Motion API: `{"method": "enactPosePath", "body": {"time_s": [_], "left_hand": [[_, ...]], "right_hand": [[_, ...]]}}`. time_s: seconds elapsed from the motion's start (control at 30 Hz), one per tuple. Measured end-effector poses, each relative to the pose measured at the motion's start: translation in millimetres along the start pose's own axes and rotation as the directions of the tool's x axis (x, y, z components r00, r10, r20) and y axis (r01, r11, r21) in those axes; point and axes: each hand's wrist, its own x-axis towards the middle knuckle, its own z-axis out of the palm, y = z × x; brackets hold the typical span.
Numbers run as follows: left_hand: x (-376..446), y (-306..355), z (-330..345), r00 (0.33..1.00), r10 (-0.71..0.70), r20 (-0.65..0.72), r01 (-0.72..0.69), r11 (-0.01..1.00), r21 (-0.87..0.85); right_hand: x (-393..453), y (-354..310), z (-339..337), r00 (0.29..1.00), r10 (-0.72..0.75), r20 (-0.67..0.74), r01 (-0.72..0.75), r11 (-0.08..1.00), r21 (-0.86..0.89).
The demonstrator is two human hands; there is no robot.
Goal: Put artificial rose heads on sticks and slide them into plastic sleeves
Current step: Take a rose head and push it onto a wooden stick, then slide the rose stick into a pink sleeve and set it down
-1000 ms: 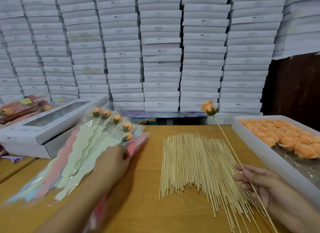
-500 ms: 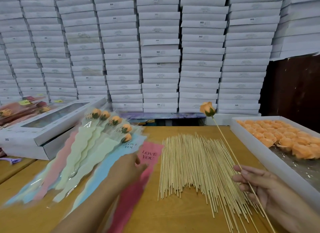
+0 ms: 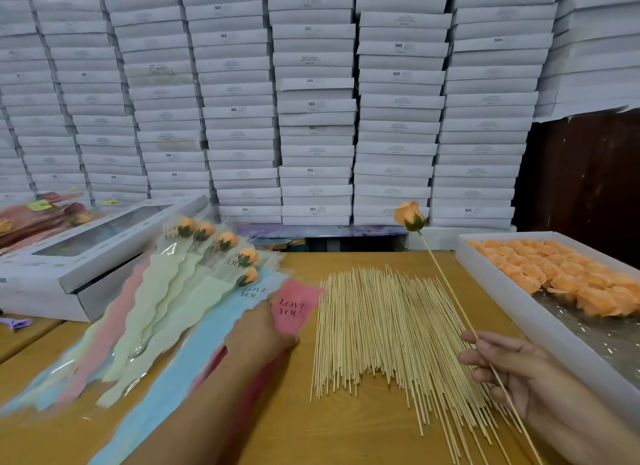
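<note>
At far left we see sleeved orange roses [image 3: 194, 256] fanned on the wooden table [image 3: 346, 437]. Our left hand [image 3: 258, 329] pinches a pink "LOVE YOU" sleeve [image 3: 294, 307]. Loose sticks [image 3: 391, 329] lie mid-table. Our right hand [image 3: 509, 371] pinches a stick [image 3: 446, 284] topped by a rose head [image 3: 409, 216], beside a tray [image 3: 502, 302] of rose heads.

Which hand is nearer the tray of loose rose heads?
Right. The right hand holds a stick just beside the tray; the left hand is across the stick pile, on the pink sleeve.
</note>
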Motion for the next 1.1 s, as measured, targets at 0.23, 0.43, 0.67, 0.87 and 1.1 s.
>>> {"method": "enactPosePath", "body": {"time_s": [0.23,0.43,0.67,0.87,1.1], "left_hand": [[4,-6,5,0.999,-0.032,0.015,0.032,0.999,-0.013],[5,-4,8,0.997,-0.077,0.018,0.078,0.987,-0.137],[-10,7,-2,0.997,-0.077,-0.004,0.067,0.895,-0.442],[-48,36,-21,0.972,0.050,0.230,0.170,0.528,-0.832],[-83,51,-1,0.903,0.226,0.365,0.217,0.495,-0.842]], "right_hand": [[0,1,0,1.000,-0.003,0.009,0.004,1.000,-0.020],[1,1,-1,1.000,0.003,0.011,-0.003,1.000,-0.019],[3,4,-3,0.999,0.040,0.021,-0.040,0.999,0.005],[6,-5,15,0.989,0.070,0.130,-0.078,0.996,0.052],[23,-14,48,0.985,0.062,0.162,-0.072,0.996,0.058]]}}
